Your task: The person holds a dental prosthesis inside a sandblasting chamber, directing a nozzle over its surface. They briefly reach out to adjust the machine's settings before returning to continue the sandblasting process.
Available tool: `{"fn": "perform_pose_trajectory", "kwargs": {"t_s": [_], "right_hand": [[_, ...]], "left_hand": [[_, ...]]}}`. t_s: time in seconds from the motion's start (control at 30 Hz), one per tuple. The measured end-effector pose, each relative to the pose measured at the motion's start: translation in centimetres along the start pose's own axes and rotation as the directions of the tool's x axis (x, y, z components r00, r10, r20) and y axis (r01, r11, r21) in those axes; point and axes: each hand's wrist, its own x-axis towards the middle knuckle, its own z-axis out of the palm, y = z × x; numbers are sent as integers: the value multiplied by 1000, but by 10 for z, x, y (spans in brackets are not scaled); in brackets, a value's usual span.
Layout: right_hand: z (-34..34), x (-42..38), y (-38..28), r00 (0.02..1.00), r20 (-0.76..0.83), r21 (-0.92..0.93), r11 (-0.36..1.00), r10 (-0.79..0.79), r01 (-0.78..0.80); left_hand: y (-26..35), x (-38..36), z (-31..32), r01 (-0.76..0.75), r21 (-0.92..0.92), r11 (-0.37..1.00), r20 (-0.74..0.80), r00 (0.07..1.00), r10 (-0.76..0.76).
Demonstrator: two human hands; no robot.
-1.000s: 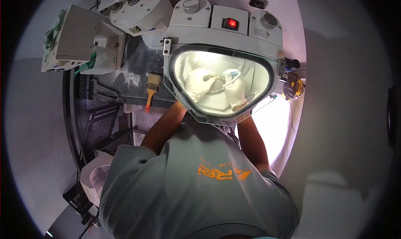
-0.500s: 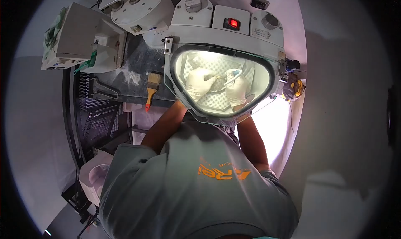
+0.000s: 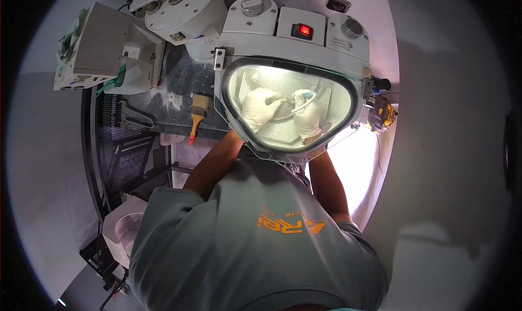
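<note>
Behind the clear window of a lit blasting cabinet [image 3: 293, 43], my gloved left hand [image 3: 259, 110] pinches a small yellowish piece [image 3: 283, 100] between its fingertips. Opposite it, my gloved right hand [image 3: 307, 118] is closed around a pen-like blasting handpiece, mostly covered by the fingers, with its tip pointing left toward the piece. A pale hose [image 3: 305, 102] curves over the right hand. Both hands are above a perforated grid floor [image 3: 285, 127], and more hose lies between them.
The cabinet's top carries a glowing red switch [image 3: 304, 31] and silver knobs. To the left, a flat paintbrush [image 3: 199, 111] lies on the dusty dark bench [image 3: 182, 77] near a metal bracket [image 3: 137, 118]. Another white machine [image 3: 100, 50] stands at the far left.
The handpiece and hose in my right hand have tilted slightly. My left hand and the small piece stay almost where they were.
</note>
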Motion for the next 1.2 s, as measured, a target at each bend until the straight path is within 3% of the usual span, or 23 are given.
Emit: {"fn": "perform_pose_trajectory", "kwargs": {"t_s": [0.03,0.23,0.33,0.43,0.57,0.63,0.7,0.87,1.2], "right_hand": [[0,0,0,1000,3,-9,1000,-17,17],[-2,1,-13,983,18,-152,971,-182,182],[-3,0,-14,993,33,-136,984,-115,118],[-2,0,-16,995,39,-115,989,-87,91],[-3,1,-15,990,40,-156,977,-138,143],[-3,1,-16,988,36,-154,976,-148,152],[-3,1,-15,987,30,-148,976,-155,158],[-3,-2,1,994,-18,-88,990,-109,107],[-3,1,-3,986,-4,-132,977,-169,167]], "left_hand": [[-1,-1,1,26,-86,996,-4,1000,-26],[-2,0,1,12,-76,997,6,1000,-12],[-6,-2,6,53,-189,981,3,999,-53],[-6,-1,5,41,-190,981,15,999,-39],[3,2,-4,-27,-12,1000,33,999,27],[-2,-1,4,22,-219,976,-12,1000,-25],[-1,0,1,5,-87,996,21,1000,-3],[-5,0,3,-41,-52,998,-16,999,40],[3,2,-3,-86,6,996,-36,996,86]]}}
